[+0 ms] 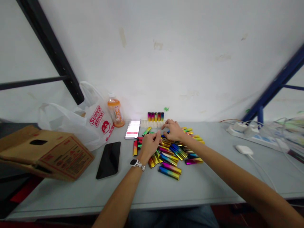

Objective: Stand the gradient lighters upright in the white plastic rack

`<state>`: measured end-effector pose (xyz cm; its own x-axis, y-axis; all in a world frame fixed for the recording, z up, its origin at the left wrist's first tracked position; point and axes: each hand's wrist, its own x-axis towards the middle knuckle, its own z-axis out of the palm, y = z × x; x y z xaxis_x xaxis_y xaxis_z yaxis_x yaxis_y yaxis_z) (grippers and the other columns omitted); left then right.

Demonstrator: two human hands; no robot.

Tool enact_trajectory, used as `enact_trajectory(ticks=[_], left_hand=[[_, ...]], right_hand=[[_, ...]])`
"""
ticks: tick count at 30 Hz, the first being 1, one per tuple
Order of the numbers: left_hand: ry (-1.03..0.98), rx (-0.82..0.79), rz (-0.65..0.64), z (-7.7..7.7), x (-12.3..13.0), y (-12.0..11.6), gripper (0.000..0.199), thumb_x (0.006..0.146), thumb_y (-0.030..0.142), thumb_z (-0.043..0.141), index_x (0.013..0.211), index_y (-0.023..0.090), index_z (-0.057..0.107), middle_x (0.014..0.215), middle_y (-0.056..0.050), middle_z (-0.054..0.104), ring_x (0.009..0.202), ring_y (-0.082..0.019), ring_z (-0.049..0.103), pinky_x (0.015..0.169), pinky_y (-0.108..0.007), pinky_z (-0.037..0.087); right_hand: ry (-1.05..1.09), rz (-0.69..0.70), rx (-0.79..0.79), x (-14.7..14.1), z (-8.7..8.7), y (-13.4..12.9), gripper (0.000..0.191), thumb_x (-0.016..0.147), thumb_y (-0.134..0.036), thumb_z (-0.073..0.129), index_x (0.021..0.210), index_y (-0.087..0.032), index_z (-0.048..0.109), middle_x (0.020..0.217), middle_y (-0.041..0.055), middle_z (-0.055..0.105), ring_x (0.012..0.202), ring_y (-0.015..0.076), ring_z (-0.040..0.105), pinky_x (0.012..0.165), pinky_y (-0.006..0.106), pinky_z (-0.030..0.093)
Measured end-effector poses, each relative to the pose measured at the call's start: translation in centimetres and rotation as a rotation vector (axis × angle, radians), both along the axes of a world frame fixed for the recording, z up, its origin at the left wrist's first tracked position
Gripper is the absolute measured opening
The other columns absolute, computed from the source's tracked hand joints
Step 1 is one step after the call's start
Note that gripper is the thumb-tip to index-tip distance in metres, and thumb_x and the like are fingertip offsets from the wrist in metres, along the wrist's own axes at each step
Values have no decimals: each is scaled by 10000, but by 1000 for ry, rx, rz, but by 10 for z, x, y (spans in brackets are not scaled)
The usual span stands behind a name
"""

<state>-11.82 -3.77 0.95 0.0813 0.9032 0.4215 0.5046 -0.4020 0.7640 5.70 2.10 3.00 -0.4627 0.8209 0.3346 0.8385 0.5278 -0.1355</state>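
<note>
working over shiny tubes (179,151) piled on the table (190,193), my left hand (150,145) and right hand (174,130) just apart, can't tell if gripping; a right-hand bump could topple the upright row (156,116).

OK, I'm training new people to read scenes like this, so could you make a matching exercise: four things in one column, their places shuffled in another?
Things
1. Upright row of shiny multicoloured tubes
2. Black rectangular phone
3. White plastic power strip
4. Silver-banded wristwatch

Places
A. On the wrist of the left hand
B. On the right side of the grey table
C. Near the white wall, beyond the heap of loose tubes
D. Lying just right of the brown cardboard box

Pairs: 1-C, 2-D, 3-B, 4-A
</note>
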Motion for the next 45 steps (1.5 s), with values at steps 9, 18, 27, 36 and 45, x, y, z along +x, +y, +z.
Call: enact_trajectory(ticks=[9,18,27,36,45], left_hand=[[-10,-17,13,2,-1,0,542,953,462,421,539,194,644,571,-9,687,579,-148,641,640,-281,444],[-5,-11,31,7,-2,-1,542,949,462,418,533,196,643,558,-10,679,556,-142,618,615,-277,428],[-25,-14,48,5,0,-1,537,948,477,413,554,196,646,564,-21,678,561,-155,630,600,-281,433],[-12,3,55,8,2,-3,531,943,463,419,546,193,646,539,-10,659,526,-148,596,590,-285,424],[14,14,28,10,5,-7,541,942,477,412,551,188,648,550,-1,667,529,-136,587,602,-279,441]], right_hand=[[-233,30,-46,-4,15,-8,318,704,-363,682,963,-189,743,1048,139,587,1090,309,481,937,408,330],[-99,33,-44,2,16,1,231,885,-306,554,1023,-173,681,1066,122,642,1049,260,523,913,390,348],[1099,184,-212,-6,2,-33,280,934,-485,476,1023,-220,488,744,-18,607,654,139,567,630,273,458],[1311,41,-274,-20,-14,-54,316,881,-539,532,909,-226,498,593,-77,428,488,101,378,453,227,307],[1103,-111,-41,-21,-20,-63,344,871,-391,493,594,-220,380,531,-60,356,549,119,364,551,266,276]])
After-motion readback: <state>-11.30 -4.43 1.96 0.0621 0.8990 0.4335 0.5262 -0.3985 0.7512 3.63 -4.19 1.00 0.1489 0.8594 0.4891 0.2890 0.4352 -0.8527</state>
